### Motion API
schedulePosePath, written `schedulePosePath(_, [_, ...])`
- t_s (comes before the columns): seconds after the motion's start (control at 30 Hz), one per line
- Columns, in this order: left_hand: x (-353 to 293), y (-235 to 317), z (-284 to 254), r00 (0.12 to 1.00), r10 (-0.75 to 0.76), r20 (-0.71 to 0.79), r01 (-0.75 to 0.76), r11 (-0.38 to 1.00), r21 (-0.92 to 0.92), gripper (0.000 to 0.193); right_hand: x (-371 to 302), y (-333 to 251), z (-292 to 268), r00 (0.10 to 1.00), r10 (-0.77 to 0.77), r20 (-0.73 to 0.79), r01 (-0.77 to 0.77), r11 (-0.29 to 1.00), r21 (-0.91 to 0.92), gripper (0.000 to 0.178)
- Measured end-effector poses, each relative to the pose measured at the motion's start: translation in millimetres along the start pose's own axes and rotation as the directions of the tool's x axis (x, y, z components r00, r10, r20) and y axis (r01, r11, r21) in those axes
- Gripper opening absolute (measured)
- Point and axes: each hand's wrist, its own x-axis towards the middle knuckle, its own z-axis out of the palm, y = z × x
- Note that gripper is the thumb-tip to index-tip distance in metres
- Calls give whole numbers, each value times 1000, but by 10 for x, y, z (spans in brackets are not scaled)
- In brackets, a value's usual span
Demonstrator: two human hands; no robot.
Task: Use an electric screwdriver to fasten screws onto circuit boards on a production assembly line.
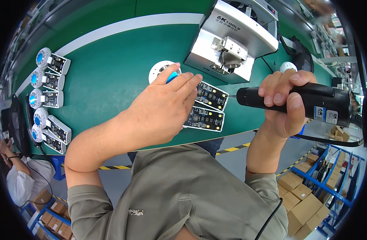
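Observation:
My right hand (285, 96) is wrapped around a black electric screwdriver (251, 97), held almost level with its bit pointing left. The bit tip is at the right end of a circuit board (213, 96) in a white housing; whether it touches a screw cannot be made out. My left hand (165, 102) lies over this board's left part with fingers stretched out, its thumb hidden. A white round head (154, 73) with a blue centre shows beyond those fingers. Just nearer to me lies a second board (205, 119) in a white housing, its left end covered by my hand.
Several similar white units (53, 100) with blue discs line the left side of the green table (103, 52). A silver screw-feeding machine (231, 40) stands at the back. Another white round part (288, 66) sits behind my right hand. The screwdriver's cable (331, 140) hangs at right.

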Motion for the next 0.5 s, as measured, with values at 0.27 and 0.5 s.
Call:
schedulePosePath(0.27, [1, -52, 0, 997, 45, -58, -42, 998, 54, 39, 90, 82, 24, 998, 63, -29, -62, 998, 28, 19])
schedulePosePath(0.5, [-22, -25, 28, 1000, 18, -9, -17, 999, 44, 53, 124, -43, 81, 999, 45, -3, -44, 994, 97, 21])
